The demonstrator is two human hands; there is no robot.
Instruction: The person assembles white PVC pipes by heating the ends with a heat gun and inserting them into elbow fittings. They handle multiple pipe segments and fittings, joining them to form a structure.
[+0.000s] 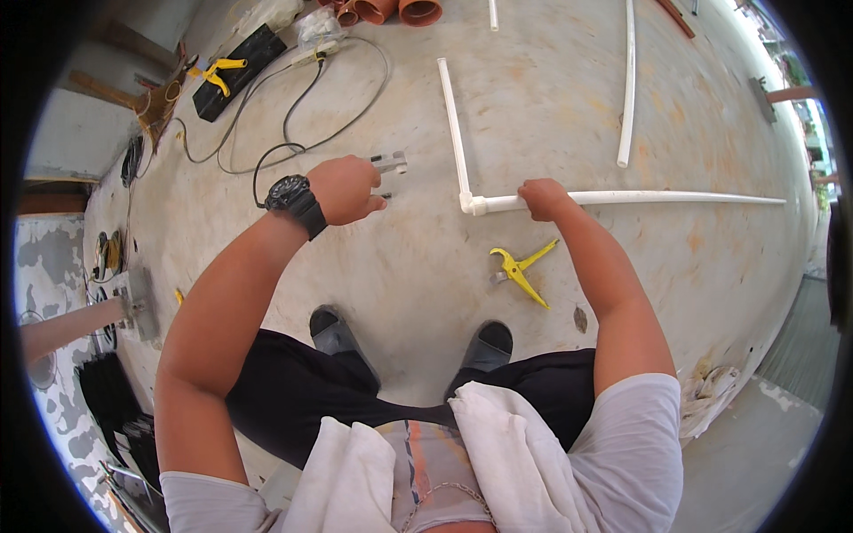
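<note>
My right hand [544, 199] grips a long white plastic pipe [675, 198] lying on the concrete floor, close to its white elbow fitting [472, 204]. A second white pipe [452, 124] runs from that elbow away from me. My left hand [345, 188], with a black watch on the wrist, is closed around a small grey metal-looking tool [391, 163] whose end sticks out past my fingers, just left of the elbow. What the tool is I cannot tell.
A yellow pipe cutter [520, 268] lies on the floor by my right forearm. Another white pipe [627, 89] lies farther away. Black cables [302, 124], a black case with a yellow tool [222, 75] and orange pipe ends [391, 11] sit at the far left. My sandalled feet [484, 346] are below.
</note>
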